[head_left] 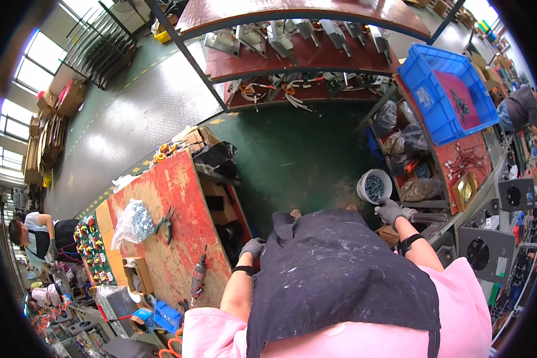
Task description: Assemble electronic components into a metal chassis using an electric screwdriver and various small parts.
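A: Right hand [390, 210]?

B: Grey glove, reaching out to a small round tub [374, 186] of dark small parts. Fingers closed on the tub's near rim. Tub sits at the front edge of the shelf rack [435, 179] on the person's right, just above the green floor [292, 161].

A: Left hand [253, 247]?

B: Also gloved, down by the hip, next to the corner of the red worktop [179, 221]. Fingers loosely curled, holding nothing. Can't tell if it touches the worktop edge.

A: What's on that worktop?

B: Clear bag of small metal parts [134, 222], pliers [166, 224] just beside it, a power screwdriver [197, 278] nearer the person. All well apart from the left hand.

A: Around the tub?

B: Bagged parts on the rack shelves behind it, blue crate [444, 89] on top further out. Fan units [482, 253] on the bench to the right.

A: Anyone else?

B: One person [39, 235] far left, another [519, 107] far right. Both well clear of these hands.
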